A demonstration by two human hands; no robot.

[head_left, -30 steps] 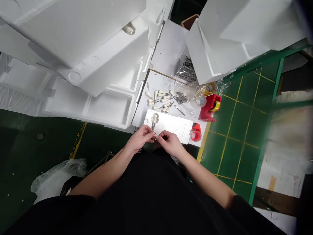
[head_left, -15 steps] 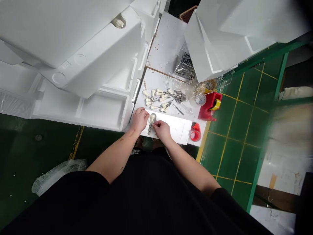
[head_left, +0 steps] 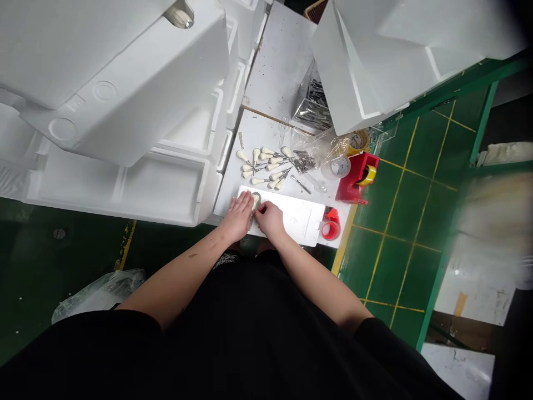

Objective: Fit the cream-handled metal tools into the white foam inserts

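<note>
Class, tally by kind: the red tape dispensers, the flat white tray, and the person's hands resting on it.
red tape dispensers: 2
flat white tray: 1
hands, left hand and right hand: 2
Total: 5

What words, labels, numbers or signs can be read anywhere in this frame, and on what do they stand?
No text can be read here.
White tray: faint raised marks near its right end, too small to read.
Tape roll: dark marks on it, blurred.
Black shirt: a pale print beside the left forearm, too small to read.
Foam blocks: only plain moulded circles, no letters.
</note>
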